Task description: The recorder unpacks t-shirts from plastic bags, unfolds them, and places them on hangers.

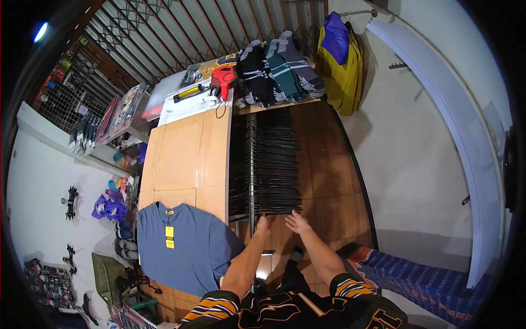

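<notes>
Both hands are at the near end of a dense row of black clothes hangers (277, 164) on a metal rail (252, 156). My left hand (264, 225) touches the nearest hanger close to the rail; whether its fingers grip it is unclear. My right hand (297, 222) is at the hanger's outer end, fingers spread. Left of the rail, a blue-grey T-shirt (185, 246) with a yellow tag (169, 237) lies spread on a cardboard-covered table (176, 160). At the table's far end are a red tagging or labelling gun (223, 80) and a yellow-and-black tube-shaped tool (188, 93).
Folded socks or similar knitwear (283, 70) are stacked beyond the rail. Yellow garments (343, 70) hang on the wall at the far right. A blue patterned box (419, 279) stands at the near right, with a green basket (106, 271) at the left. Tiled floor (333, 177) lies right of the hangers.
</notes>
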`<state>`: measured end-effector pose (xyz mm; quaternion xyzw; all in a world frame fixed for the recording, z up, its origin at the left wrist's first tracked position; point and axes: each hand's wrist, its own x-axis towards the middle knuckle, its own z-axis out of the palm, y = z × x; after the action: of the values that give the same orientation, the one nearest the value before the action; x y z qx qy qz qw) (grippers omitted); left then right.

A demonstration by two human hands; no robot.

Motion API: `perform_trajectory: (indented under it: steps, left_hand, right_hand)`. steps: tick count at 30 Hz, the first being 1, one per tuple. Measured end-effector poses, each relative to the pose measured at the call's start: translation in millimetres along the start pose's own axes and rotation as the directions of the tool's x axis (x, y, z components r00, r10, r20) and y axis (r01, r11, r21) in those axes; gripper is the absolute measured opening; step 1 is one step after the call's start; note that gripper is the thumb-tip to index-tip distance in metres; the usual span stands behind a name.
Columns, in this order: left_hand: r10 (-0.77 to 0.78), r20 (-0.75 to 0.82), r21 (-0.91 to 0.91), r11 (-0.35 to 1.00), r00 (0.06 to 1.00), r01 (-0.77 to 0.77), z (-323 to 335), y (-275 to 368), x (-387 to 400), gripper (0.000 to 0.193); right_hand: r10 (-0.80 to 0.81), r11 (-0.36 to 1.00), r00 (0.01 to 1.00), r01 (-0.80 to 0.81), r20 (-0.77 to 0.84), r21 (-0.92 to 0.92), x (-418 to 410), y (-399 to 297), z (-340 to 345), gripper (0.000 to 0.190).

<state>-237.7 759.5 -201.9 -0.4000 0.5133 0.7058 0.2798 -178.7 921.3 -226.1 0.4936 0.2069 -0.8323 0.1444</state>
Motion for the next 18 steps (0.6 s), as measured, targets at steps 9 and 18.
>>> perform_trajectory:
  steps: [9, 18]
  left_hand:
    - [0.025, 0.088, -0.138, 0.990, 0.996, -0.012, 4.9, -8.5, -37.6, 0.025]
    - [0.039, 0.461, 0.215, 0.964, 0.886, -0.154, -9.9, -25.9, -184.0, 0.030]
  right_hand:
    - [-0.163, 0.980, 0.981, 0.149, 0.109, 0.132, -26.0, 0.4, -10.8, 0.052]
    - [-0.655, 0.749, 0.744, 0.662, -0.132, 0.019, -137.2, -8.5, -61.0, 0.047]
